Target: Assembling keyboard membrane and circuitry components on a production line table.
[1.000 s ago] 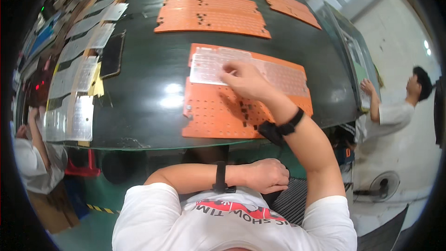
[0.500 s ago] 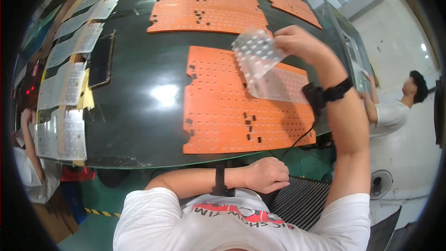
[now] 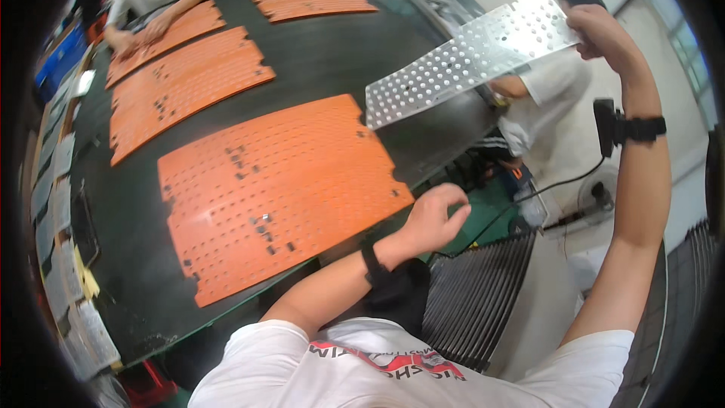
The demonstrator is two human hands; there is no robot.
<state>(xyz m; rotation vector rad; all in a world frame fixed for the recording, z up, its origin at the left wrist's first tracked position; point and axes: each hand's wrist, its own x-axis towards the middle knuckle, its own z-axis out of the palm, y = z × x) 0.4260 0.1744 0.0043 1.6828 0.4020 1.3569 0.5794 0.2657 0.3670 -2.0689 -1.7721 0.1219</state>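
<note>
High at the right, my right hand point(image 3: 602, 36) grips one corner of a thin translucent sheet point(image 3: 461, 60) covered in rows of pale round bumps. The sheet hangs slanting in the air, its lower left end beside the far right corner of the nearest orange perforated board point(image 3: 317, 174). That board lies flat on the dark table point(image 3: 302, 53), with small black pieces on it and fixed at its edges. My left hand point(image 3: 432, 221) is off the board's right front corner, thumb and fingers apart, holding nothing.
More orange boards point(image 3: 189, 83) lie farther back, where a co-worker's hands point(image 3: 155, 29) rest on one. Translucent sheets point(image 3: 62, 276) line the left table edge near a phone-like dark slab point(image 3: 87, 230). Another person point(image 3: 547, 94) sits behind my raised sheet. Black ribbed material point(image 3: 479, 287) stands at front right.
My right hand has lifted the sheet off the nearest board, up and to the right. My left hand has gone from a loose fist to spread fingers. The view has turned right.
</note>
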